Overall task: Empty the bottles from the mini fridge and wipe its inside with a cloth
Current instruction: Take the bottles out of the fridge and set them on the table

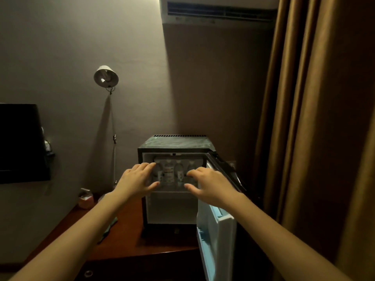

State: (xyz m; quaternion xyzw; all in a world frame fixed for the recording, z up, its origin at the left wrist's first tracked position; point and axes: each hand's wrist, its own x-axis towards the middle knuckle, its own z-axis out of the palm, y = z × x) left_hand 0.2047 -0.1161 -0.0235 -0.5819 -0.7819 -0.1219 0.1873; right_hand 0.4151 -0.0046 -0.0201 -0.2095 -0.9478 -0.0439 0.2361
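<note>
You've got the small black mini fridge [174,142] sitting on the reddish-brown wooden desk [129,236], its white-lined door [218,236] swung open to your right. Clear plastic bottles [168,172] stand in a row on the upper shelf. Your left hand [138,179] and right hand [211,184] are both spread open just in front of them, gripping nothing.

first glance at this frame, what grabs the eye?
Both hands reach into the open mini fridge at centre: left hand and right hand spread open in front of a row of bottles on its upper shelf. The white-lined fridge door swings open toward the lower right. A floor lamp stands against the wall on the left.
</note>
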